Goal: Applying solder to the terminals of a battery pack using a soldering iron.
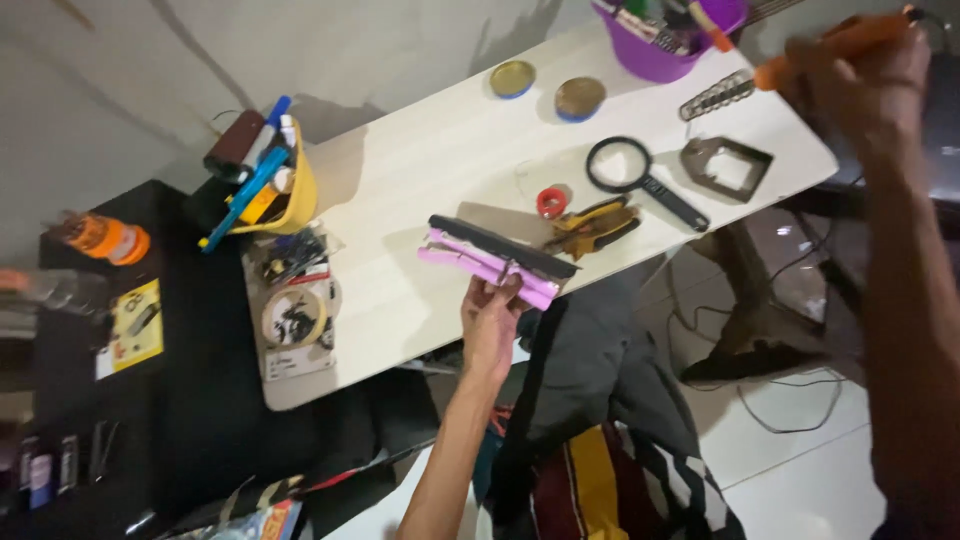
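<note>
While our left hand point(490, 325) grips the flat pink-and-black slab point(495, 262) mid-frame, steadying it on the pale wooden table point(420, 170). Upper right, our right hand point(868, 75) closes round an orange-handled tool point(800, 58), raised clear.

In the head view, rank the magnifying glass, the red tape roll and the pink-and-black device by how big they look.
1. Pink-and-black device, held at one end by the left hand.
2. Magnifying glass.
3. Red tape roll.
All lie about equally far away, so the order looks safe.

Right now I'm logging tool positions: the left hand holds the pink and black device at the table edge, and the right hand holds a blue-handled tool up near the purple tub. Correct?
Not quite. In the head view the tool in the right hand has an orange handle, not blue. The rest stands: the left hand holds the pink and black device at the table edge, near the purple tub.
</note>
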